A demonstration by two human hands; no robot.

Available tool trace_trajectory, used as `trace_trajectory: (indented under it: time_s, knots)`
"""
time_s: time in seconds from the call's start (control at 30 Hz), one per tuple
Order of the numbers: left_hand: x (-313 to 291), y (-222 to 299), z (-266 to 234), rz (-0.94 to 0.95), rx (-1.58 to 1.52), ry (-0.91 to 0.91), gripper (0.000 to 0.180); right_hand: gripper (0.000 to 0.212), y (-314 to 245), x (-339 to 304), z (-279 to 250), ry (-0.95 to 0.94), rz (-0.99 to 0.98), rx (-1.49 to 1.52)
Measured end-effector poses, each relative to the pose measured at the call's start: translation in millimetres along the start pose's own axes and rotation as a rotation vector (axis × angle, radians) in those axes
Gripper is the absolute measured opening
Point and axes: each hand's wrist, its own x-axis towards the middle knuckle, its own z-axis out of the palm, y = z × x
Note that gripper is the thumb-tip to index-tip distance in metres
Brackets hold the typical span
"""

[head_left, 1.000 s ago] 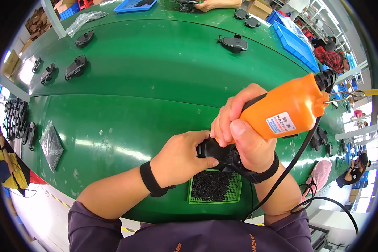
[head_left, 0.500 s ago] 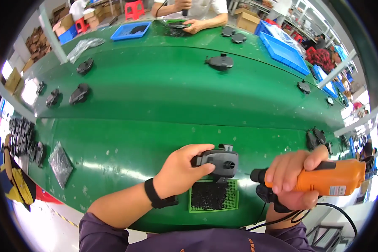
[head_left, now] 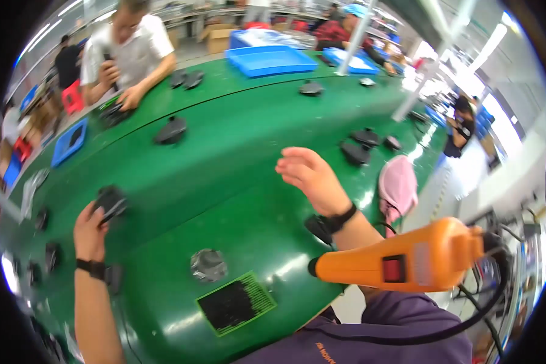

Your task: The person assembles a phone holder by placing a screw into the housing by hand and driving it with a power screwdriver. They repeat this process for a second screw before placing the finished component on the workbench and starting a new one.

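My left hand [head_left: 90, 235] is stretched out to the left, its fingers closed on the edge of a dark grey plastic housing [head_left: 111, 204] above the green table. Over the table's right half, my right hand [head_left: 309, 176] is raised with its fingers stretched out and nothing in them. An orange electric screwdriver [head_left: 370, 261] hangs across my right forearm, tip to the left, its black cord trailing at the right. Close to the table's front edge is a green perforated tray [head_left: 259, 293] with many small black screws in it.
A crumpled clear plastic bag [head_left: 208, 266] lies behind the tray. More dark housings [head_left: 355, 151] sit at the right beside a pink item [head_left: 398, 182]; another housing [head_left: 171, 130] lies farther back. Across the table a person works near a blue tray [head_left: 270, 60].
The view has swung right. My left hand has carried the housing away from the tray to the left. My right hand has let go of the screwdriver and reached forward.
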Motion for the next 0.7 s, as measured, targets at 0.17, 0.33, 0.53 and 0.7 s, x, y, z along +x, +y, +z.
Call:
trace_trajectory:
  time_s: [0.17, 0.33, 0.53, 0.7]
  knots:
    - [43.0, -23.2, -74.1, -0.196, 0.324, 0.173, 0.052, 0.047, -2.1, 40.5, -61.4, 0.367, -0.124, -0.557]
    - [73.6, -44.0, -88.6, 0.411, 0.883, 0.351, 0.060, 0.063, 10.9, 111.2, -133.5, 0.602, -0.102, -1.266]
    - [-23.3, 80.4, 52.7, 0.420, 0.781, 0.071, 0.050, 0.054, -22.8, 104.7, -127.6, 0.902, 0.641, -1.704]
    - [-51.9, 84.4, 75.6, 0.320, 0.700, -0.049, 0.041, 0.038, -16.6, 88.3, -173.3, 0.758, 0.517, -1.775]
